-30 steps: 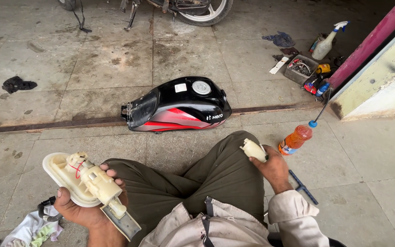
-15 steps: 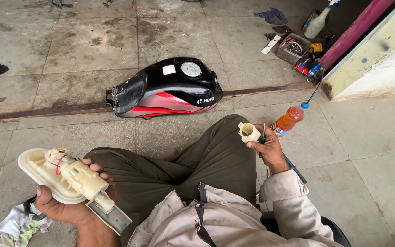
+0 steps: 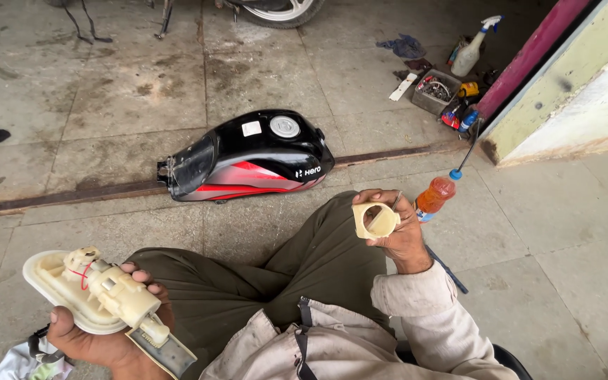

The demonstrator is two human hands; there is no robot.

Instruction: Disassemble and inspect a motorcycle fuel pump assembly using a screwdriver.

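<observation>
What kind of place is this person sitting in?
Probably a roadside motorcycle repair workshop. A removed black and red fuel tank lies on the concrete floor, a motorcycle wheel shows at the top edge, and a box of tools sits beside a spray bottle.

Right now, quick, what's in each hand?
Left hand: closed around a cream plastic pump assembly.
Right hand: fingers closed on a cream plastic ring, with a thin metal tool alongside it.
</observation>
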